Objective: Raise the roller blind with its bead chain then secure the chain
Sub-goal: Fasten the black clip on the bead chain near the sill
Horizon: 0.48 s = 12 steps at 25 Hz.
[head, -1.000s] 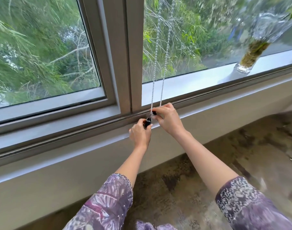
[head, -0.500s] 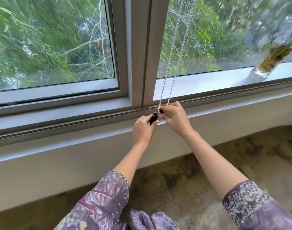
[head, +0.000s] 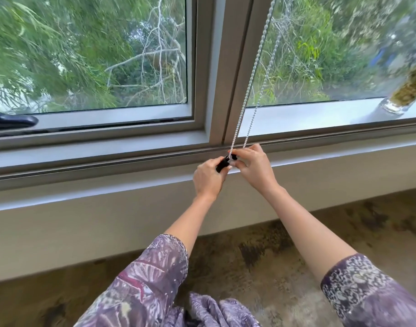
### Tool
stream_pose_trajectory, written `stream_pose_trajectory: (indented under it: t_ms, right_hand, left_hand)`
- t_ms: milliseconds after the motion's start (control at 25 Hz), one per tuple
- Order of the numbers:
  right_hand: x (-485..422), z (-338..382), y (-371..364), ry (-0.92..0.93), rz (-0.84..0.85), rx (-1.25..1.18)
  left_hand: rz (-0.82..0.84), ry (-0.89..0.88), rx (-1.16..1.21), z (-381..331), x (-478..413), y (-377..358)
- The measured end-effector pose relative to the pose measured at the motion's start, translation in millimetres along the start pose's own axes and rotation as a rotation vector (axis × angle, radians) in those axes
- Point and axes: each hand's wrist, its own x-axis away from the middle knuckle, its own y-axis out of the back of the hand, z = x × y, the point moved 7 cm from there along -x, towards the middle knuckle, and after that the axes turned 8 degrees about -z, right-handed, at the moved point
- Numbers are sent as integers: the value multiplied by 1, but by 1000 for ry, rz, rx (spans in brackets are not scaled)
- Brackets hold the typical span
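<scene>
A white bead chain point(head: 254, 69) hangs as a two-strand loop in front of the right window pane, running down to the sill. At its lower end sits a small black chain holder point(head: 222, 164) by the base of the window frame. My left hand point(head: 208, 179) is closed around the black holder. My right hand point(head: 254, 167) pinches the bottom of the chain loop right at the holder, and the two hands touch. The roller blind itself is out of view above.
A grey window frame post point(head: 228, 67) stands just left of the chain. A glass vase with plant stems point(head: 405, 95) rests on the sill at far right. A black window handle point(head: 12, 120) lies at far left. Mottled floor point(head: 261, 256) lies below the wall.
The view has shifted so the hands sit further right and higher in frame. Both hands stay together at the holder, and the black piece has tilted slightly in my left hand.
</scene>
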Motion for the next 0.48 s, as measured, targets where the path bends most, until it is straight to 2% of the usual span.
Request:
stream_pose_trajectory:
  t_ms: [480]
  right_hand:
    - [10,18,-7,28,-40,-26]
  left_hand:
    - [21,-11,-33,10,0,18]
